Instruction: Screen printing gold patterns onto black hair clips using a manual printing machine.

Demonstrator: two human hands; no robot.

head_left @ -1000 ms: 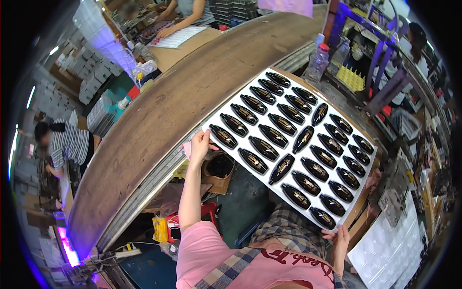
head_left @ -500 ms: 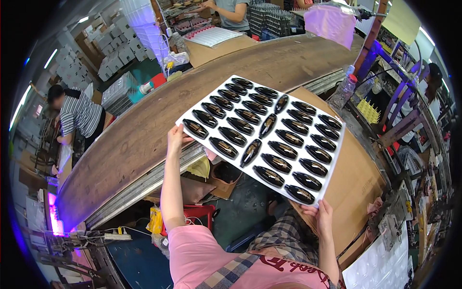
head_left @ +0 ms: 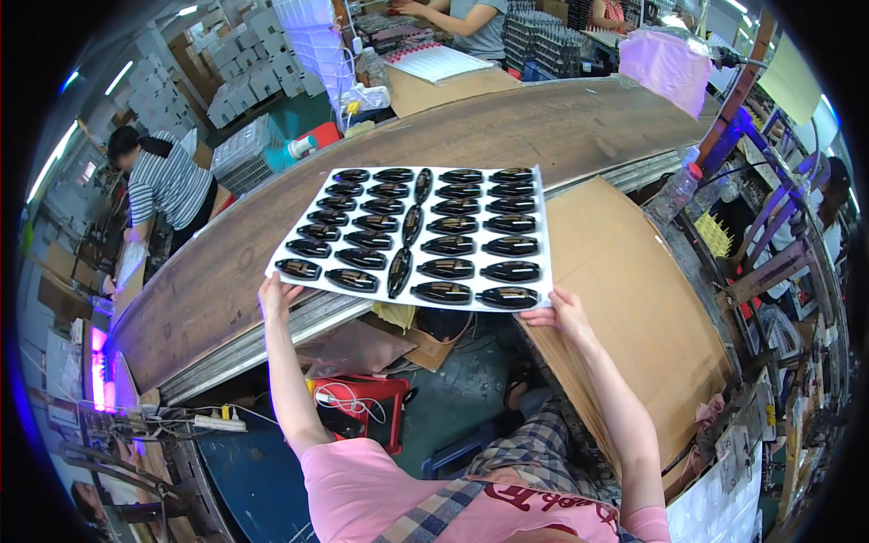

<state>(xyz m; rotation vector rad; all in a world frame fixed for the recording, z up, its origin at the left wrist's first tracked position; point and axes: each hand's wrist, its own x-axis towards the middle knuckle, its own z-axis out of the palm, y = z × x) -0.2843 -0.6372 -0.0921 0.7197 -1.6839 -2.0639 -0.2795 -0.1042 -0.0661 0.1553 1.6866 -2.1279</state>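
A large white sheet tray (head_left: 479, 259) spans the centre, tilted over the inner edge of the wooden counter. It carries several rows of glossy black oval pieces (head_left: 510, 246) with gold print, a few turned lengthwise down the middle. My left hand (head_left: 277, 295) is closed on the tray's near left corner. My right hand (head_left: 563, 310) grips the near right corner, fingers curled beneath it. A brown cardboard sheet (head_left: 634, 299) lies to the right, under and beside my right arm.
The long wooden counter (head_left: 606, 122) crosses ahead. A striped-shirted worker (head_left: 172, 190) bends at the left; another person (head_left: 466, 32) works beyond the counter. Bottles (head_left: 683, 185) and metal frames (head_left: 783, 235) crowd the right. A red stool (head_left: 385, 398) holding a cable sits below.
Both my hands have carried the tray leftward and swung it round so it sits squarer to me. The cardboard sheet on the right has come into fuller view.
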